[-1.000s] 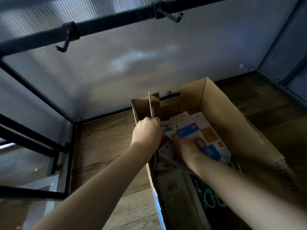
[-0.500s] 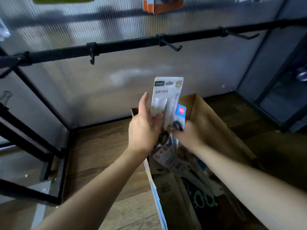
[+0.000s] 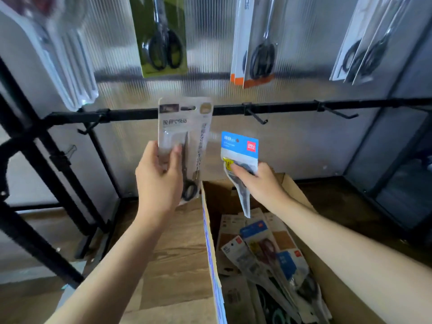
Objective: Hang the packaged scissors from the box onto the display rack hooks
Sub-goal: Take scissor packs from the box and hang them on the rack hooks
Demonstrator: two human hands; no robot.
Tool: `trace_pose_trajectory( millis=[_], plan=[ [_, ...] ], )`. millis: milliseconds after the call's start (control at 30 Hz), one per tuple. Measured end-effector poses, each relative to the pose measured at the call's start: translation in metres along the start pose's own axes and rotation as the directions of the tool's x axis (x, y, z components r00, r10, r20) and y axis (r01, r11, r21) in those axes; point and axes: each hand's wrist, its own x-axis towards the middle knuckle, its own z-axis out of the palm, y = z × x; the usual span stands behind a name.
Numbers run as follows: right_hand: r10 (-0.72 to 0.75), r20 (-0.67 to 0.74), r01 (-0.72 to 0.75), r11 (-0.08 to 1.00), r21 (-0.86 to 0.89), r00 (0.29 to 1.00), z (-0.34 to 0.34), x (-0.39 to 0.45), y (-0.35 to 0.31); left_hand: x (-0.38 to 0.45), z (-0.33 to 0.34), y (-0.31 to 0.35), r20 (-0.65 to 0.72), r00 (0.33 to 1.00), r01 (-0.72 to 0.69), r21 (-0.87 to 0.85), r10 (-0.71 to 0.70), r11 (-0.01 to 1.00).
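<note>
Scissors packs light, stiff card, bit slick: left hand (image 3: 161, 176) pinches beige pack (image 3: 184, 136) mid-card, right hand (image 3: 259, 183) pinches blue pack (image 3: 239, 152) low; hold below hang hole.

We count two bare hands, the left hand (image 3: 160, 176) and the right hand (image 3: 258, 181), each holding one scissors pack: a beige card pack (image 3: 184, 136) and a blue-topped clear pouch (image 3: 239, 155). Above them hang four groups of packaged scissors; one brown cardboard box (image 3: 304, 199) sits below.
</note>
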Motion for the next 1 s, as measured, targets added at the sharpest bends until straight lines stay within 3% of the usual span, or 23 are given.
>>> trace_pose_trajectory(
  millis=[133, 333, 567, 767, 1000],
  plan=[
    [0.003, -0.042, 0.003, 0.992, 0.129, 0.999, -0.008, -0.001, -0.025, 0.008, 0.004, 0.019, -0.096, 0.995, 0.002, -0.052, -0.007, 0.999],
    [0.033, -0.169, 0.015, 0.960, 0.278, 0.985, -0.052, 0.002, -0.049, 0.015, 0.040, 0.054, -0.008, 1.000, -0.030, -0.135, 0.029, 0.990],
    [-0.006, -0.302, 0.077, 0.972, 0.223, 0.953, -0.121, 0.007, -0.062, 0.021, 0.084, 0.101, 0.021, 0.995, -0.095, -0.161, 0.100, 0.982],
    [0.013, -0.238, 0.048, 0.967, 0.251, 0.971, -0.127, 0.003, -0.055, 0.016, 0.087, 0.098, -0.087, 0.994, -0.080, -0.100, 0.072, 0.992],
    [-0.015, -0.062, 0.038, 0.922, 0.386, 0.998, -0.075, -0.002, -0.049, 0.007, 0.043, 0.063, -0.180, 0.984, 0.001, 0.056, 0.009, 0.998]
  ],
)
